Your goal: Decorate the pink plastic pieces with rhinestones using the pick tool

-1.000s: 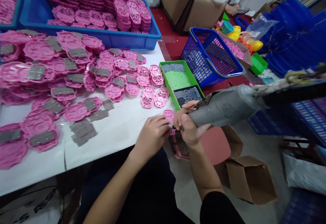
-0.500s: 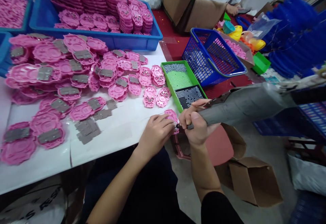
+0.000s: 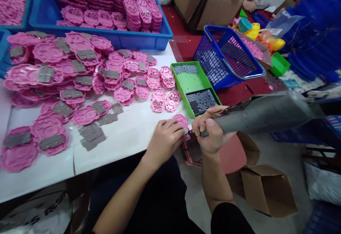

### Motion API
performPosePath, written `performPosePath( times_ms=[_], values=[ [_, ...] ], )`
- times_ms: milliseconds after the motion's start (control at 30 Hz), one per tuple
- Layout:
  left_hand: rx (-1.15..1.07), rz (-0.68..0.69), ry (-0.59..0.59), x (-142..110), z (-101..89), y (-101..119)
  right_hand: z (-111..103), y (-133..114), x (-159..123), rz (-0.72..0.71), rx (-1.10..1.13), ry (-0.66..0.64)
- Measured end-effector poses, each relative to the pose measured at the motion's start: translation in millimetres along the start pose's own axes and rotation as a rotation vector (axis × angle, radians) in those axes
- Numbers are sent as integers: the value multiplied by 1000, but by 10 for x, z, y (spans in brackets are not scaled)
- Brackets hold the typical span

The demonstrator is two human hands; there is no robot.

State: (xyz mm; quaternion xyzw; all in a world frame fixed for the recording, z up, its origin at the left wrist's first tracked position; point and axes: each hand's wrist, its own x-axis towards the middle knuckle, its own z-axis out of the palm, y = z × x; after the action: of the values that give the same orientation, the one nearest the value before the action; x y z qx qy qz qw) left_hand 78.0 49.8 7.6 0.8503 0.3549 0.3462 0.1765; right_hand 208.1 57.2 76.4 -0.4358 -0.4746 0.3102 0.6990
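At the table's front right edge, my left hand (image 3: 165, 140) is closed over a pink plastic piece (image 3: 182, 120), its fingers covering most of it. My right hand (image 3: 211, 132) is wrapped round a grey power screwdriver (image 3: 258, 115), held almost level. The driver's dark tip meets the pink piece beside my left fingertips; the exact contact point is hidden. Just beyond is a green tray (image 3: 182, 97) of small metal screws, with a black perforated plate (image 3: 201, 101) inside. Several pink pieces with shiny screws (image 3: 158, 100) lie left of the tray.
Pink pieces with grey metal plates (image 3: 84, 54) are heaped on the left. Loose grey plates (image 3: 92, 136) lie nearer me. Behind stand a blue crate (image 3: 138, 43) of stacked pink pieces and a blue basket (image 3: 226, 83). Another person's hand (image 3: 249, 5) shows far back.
The camera view has shifted slightly, so objects on the right appear further right. Both hands stay at the pink piece, with the screwdriver tip still against it.
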Motion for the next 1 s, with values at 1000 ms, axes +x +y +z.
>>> performPosePath(
  times_ms=[1000],
  values=[
    [-12,-117,67,47,-11,111,-162,-44,69,-72,-6,48]
  ],
)
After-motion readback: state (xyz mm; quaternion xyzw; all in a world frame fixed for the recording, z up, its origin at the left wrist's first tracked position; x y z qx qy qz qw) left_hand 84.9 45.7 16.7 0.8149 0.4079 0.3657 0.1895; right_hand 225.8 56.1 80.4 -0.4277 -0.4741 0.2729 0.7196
